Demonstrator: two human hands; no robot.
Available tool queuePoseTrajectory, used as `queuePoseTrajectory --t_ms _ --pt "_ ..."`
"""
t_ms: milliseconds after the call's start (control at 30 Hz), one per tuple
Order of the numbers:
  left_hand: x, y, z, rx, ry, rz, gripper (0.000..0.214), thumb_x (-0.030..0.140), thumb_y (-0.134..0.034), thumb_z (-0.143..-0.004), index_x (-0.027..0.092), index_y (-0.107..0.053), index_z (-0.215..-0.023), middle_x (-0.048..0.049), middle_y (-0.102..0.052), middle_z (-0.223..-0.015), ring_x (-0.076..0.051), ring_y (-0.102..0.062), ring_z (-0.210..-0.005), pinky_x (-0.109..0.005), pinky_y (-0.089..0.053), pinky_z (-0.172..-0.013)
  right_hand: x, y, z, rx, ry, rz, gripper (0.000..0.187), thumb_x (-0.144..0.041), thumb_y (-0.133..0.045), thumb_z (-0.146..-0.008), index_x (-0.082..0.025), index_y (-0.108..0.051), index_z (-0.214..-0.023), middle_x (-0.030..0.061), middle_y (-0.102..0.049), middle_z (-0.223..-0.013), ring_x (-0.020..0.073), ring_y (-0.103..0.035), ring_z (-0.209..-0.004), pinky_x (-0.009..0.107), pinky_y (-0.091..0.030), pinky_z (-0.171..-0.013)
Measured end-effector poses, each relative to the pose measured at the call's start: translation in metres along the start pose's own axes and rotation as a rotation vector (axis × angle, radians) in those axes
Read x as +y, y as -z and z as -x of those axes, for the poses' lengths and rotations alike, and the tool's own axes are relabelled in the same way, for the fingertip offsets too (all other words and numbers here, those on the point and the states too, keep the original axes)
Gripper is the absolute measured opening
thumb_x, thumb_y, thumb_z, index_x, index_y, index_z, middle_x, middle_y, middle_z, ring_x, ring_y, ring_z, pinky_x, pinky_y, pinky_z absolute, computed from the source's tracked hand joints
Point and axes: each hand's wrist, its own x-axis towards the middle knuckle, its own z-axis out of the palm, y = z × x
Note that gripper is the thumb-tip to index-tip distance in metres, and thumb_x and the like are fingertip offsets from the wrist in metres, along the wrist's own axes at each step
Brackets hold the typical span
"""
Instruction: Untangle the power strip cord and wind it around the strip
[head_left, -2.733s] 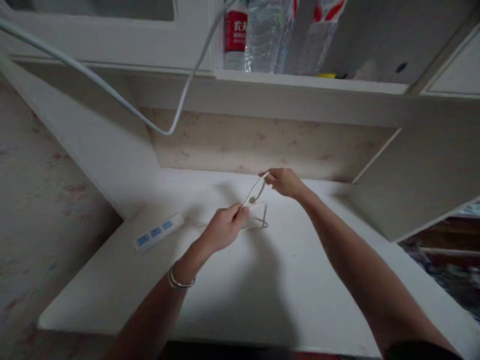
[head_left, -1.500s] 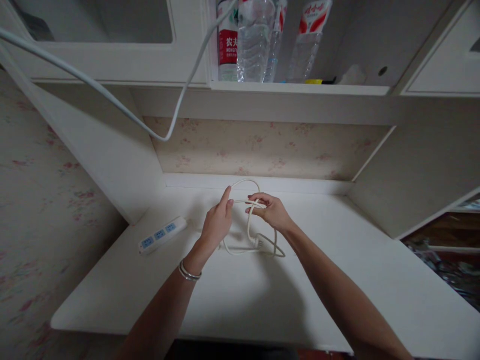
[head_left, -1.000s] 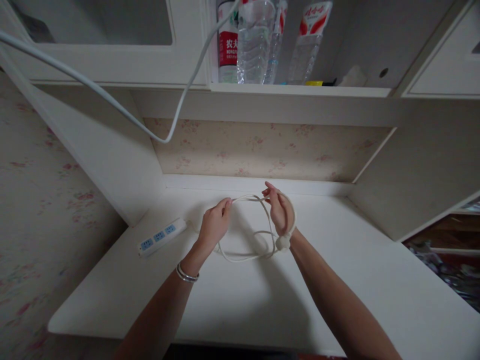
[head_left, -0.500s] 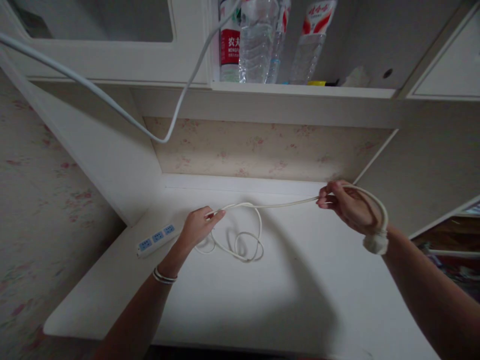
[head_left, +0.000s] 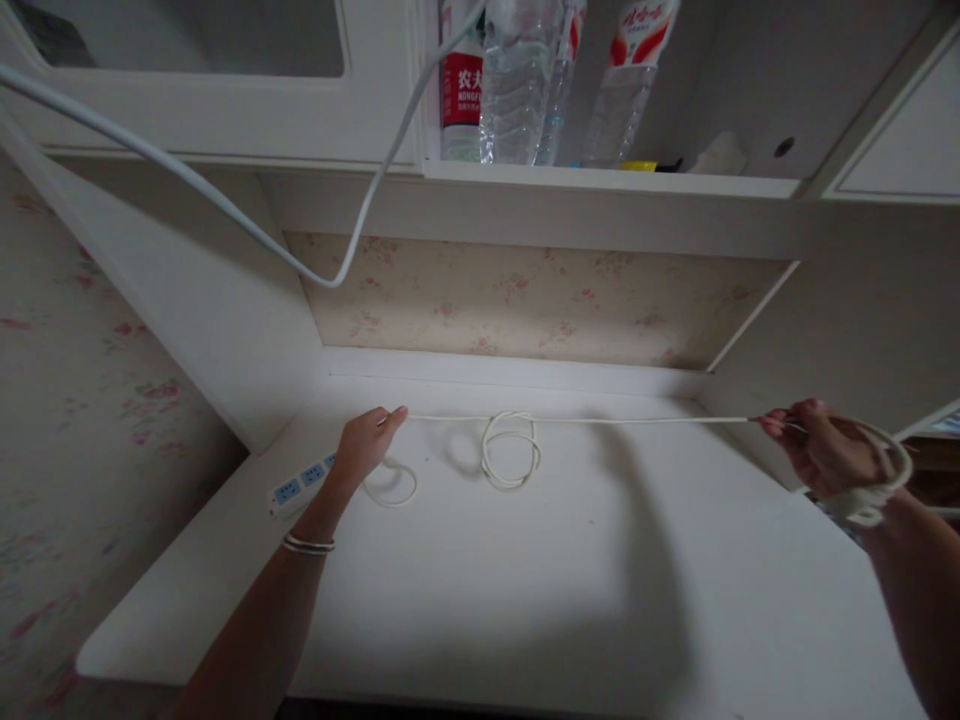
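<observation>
A white power cord (head_left: 637, 421) runs taut between my two hands above the white desk (head_left: 480, 580). My left hand (head_left: 365, 443) pinches it between thumb and fingers at the left. Far to the right, my right hand (head_left: 829, 445) is closed on the same cord, whose end loops back over the wrist, where a white plug hangs. Midway along the stretch hangs a loop of cord (head_left: 510, 487). A power strip (head_left: 300, 483) with blue sockets lies behind my left forearm, partly hidden. Close to it, another curve of cord rests on the desk.
Overhead, a shelf (head_left: 615, 180) holds several plastic bottles (head_left: 517, 90). A thick white bar (head_left: 330, 283) bends across the upper left, close to the camera. Side panels stand left and right of the desk, with floral wallpaper (head_left: 480, 290) behind.
My right hand has moved right and a little down, and my left hand slightly left. The cord between them is longer and straighter, and its loose coils have drawn into a smaller loop.
</observation>
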Motion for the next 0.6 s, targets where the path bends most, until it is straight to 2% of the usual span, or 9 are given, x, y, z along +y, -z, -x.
queuePoseTrajectory --t_ms 100,167,267,367,467,600 --pt "0.003 -0.003 0.0 -0.079 0.002 0.089 0.048 0.058 -0.043 -0.084 0.02 -0.043 -0.055 0.0044 -0.041 -0.051 -0.012 -0.042 -0.054 -0.024 -0.027 -0.054 -0.001 0.005 -0.001 0.045 -0.099 -0.13 0.044 -0.027 -0.037 -0.098 -0.021 -0.055 -0.059 0.0084 -0.057 -0.074 0.0087 -0.057 -0.061 0.026 -0.048 -0.078" --pt "0.003 -0.001 0.001 -0.195 0.002 0.189 0.046 0.058 -0.047 -0.082 0.019 -0.046 -0.057 0.0054 -0.04 -0.051 -0.011 -0.04 -0.052 -0.022 -0.027 -0.051 -0.006 0.006 0.003 0.001 -0.084 -0.108 0.044 -0.029 -0.038 -0.098 -0.021 -0.058 -0.059 0.0087 -0.057 -0.075 0.0093 -0.058 -0.062 0.027 -0.047 -0.079" --pt "-0.001 0.008 0.003 -0.407 -0.002 0.369 0.037 0.054 -0.056 -0.077 0.018 -0.059 -0.074 0.0052 -0.047 -0.057 -0.01 -0.041 -0.05 -0.021 -0.028 -0.047 -0.018 0.003 0.008 -0.077 -0.063 -0.049 0.043 -0.036 -0.042 -0.096 -0.022 -0.062 -0.061 0.0102 -0.059 -0.078 0.0097 -0.06 -0.064 0.028 -0.047 -0.078" --pt "-0.008 0.018 0.006 -0.537 0.002 0.451 0.038 0.052 -0.061 -0.073 0.016 -0.065 -0.083 0.004 -0.05 -0.058 -0.01 -0.043 -0.048 -0.021 -0.031 -0.046 -0.035 -0.002 0.008 -0.115 -0.026 0.034 0.043 -0.045 -0.047 -0.092 -0.021 -0.063 -0.059 0.0114 -0.061 -0.076 0.01 -0.06 -0.061 0.03 -0.047 -0.074" --pt "-0.014 0.024 0.008 -0.563 0.016 0.452 0.036 0.051 -0.06 -0.074 0.016 -0.065 -0.078 0.0037 -0.05 -0.053 -0.011 -0.045 -0.048 -0.021 -0.035 -0.049 -0.054 -0.006 0.003 -0.167 0.068 0.123 0.044 -0.054 -0.053 -0.086 -0.021 -0.064 -0.06 0.0134 -0.062 -0.075 0.0135 -0.062 -0.062 0.035 -0.049 -0.075" --pt "-0.015 0.018 0.01 -0.473 0.125 0.52 0.038 0.052 -0.05 -0.08 0.016 -0.06 -0.084 0.0043 -0.049 -0.053 -0.01 -0.044 -0.041 -0.02 -0.033 -0.041 -0.083 -0.018 0.007 -0.25 0.12 0.232 0.043 -0.053 -0.054 -0.087 -0.02 -0.064 -0.062 0.0129 -0.065 -0.075 0.0136 -0.065 -0.062 0.037 -0.049 -0.073"
